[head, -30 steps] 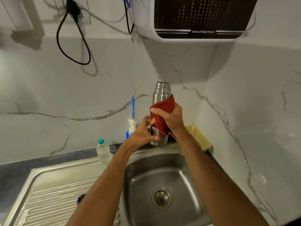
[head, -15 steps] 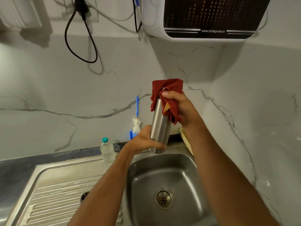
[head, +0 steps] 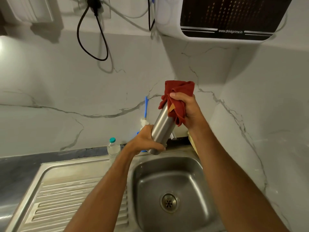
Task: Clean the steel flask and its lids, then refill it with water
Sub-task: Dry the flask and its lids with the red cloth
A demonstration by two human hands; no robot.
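Observation:
A steel flask (head: 163, 127) is held tilted above the back edge of the sink, its top leaning to the right. My left hand (head: 145, 141) grips its lower end. A red cloth (head: 178, 96) is bunched over the flask's top and hides the neck and mouth. My right hand (head: 187, 109) grips that cloth around the upper part of the flask. No lid shows on the flask.
The steel sink basin (head: 192, 171) with its drain (head: 169, 202) lies below, a ribbed drainboard (head: 66, 193) to its left. A small plastic bottle (head: 113, 149) and a blue brush (head: 146, 106) stand at the back wall. A water purifier (head: 224, 17) hangs top right. A yellow basket edge (head: 194, 144) peeks behind my right arm.
The cloth and my right hand slid from the flask's middle up over its neck and mouth. The flask rose off the sink's back edge and tilted to the right.

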